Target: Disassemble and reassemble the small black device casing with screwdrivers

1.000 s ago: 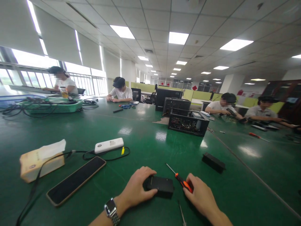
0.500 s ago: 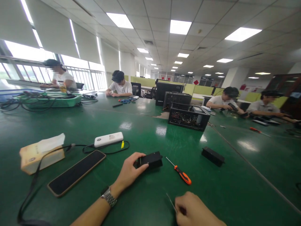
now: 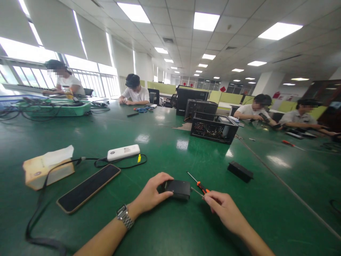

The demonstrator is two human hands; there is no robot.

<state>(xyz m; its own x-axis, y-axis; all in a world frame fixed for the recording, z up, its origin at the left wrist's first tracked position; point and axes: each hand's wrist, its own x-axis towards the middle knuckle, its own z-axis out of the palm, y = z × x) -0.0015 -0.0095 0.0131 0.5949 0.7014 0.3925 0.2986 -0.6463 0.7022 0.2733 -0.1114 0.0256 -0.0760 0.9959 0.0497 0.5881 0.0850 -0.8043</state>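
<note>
A small black box is held between the thumb and fingers of my left hand, just over the green table. My right hand pinches a thin metal shaft, whose tip is at the right end of the box; its handle, if any, is hidden in the hand. Behind my right fingers lies an orange and black screwdriver, partly covered. A second black box lies farther right on the table.
A phone, a white power bank with a black cable and a tissue pack lie at left. An open computer case stands ahead, a green basket far left. Several people sit around the table.
My right hand has moved up and forward, bringing the thin shaft to the box's end. My left hand and the box have shifted slightly right and turned. The view has tilted down a little.
</note>
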